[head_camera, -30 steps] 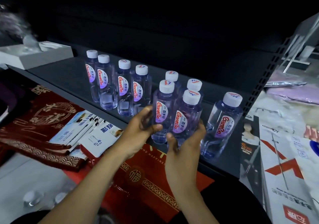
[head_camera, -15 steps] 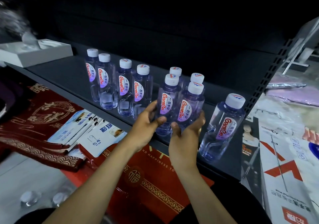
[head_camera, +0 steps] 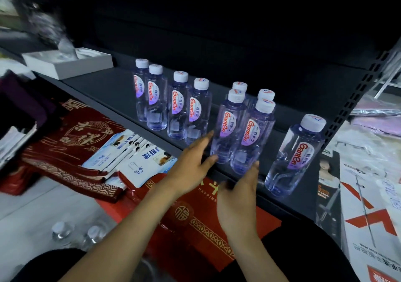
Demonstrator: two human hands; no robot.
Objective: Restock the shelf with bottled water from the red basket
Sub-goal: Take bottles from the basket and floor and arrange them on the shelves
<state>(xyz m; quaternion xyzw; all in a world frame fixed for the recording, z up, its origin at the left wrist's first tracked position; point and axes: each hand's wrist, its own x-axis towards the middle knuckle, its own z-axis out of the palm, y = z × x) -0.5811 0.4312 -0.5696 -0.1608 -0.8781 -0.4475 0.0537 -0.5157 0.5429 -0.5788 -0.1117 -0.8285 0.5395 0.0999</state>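
Bottles [head_camera: 245, 136] upright on shelf [head_camera: 104, 86], seemingly full; left hand [head_camera: 193, 162] just beside.

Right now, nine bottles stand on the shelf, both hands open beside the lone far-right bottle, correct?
No: the head view shows the left hand and right hand open beside the middle group's front pair; the lone bottle stands untouched.

Dark shelf [head_camera: 108, 90] carries nine upright water bottles: a row of four [head_camera: 178, 108] at left, a block of four [head_camera: 249, 134] mid-shelf, and a lone bottle [head_camera: 297, 151] at right. Hands: left hand [head_camera: 191, 166], fingers straight, at the block's left side; right hand [head_camera: 238, 199], fingers extended, at its front base. Contact not resolvable through blur.
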